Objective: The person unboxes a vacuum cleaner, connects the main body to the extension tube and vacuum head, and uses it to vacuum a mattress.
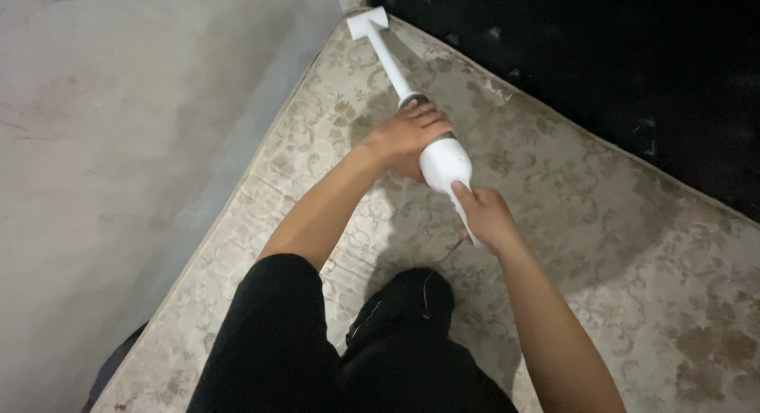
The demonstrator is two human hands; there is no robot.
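Observation:
A white handheld vacuum cleaner (444, 161) with a thin tube and a flat nozzle (367, 22) lies angled across a beige patterned mattress (617, 223). Its nozzle rests at the mattress's far corner. My left hand (408, 134) wraps the front of the vacuum's body where the tube joins it. My right hand (484, 217) grips the handle at the rear end. My knees in black trousers (317, 350) rest on the mattress below the hands.
A grey plastered wall (119, 144) runs along the mattress's left edge. A black padded headboard (602, 73) borders the far right side. The mattress shows brown stains (712, 350) at lower right.

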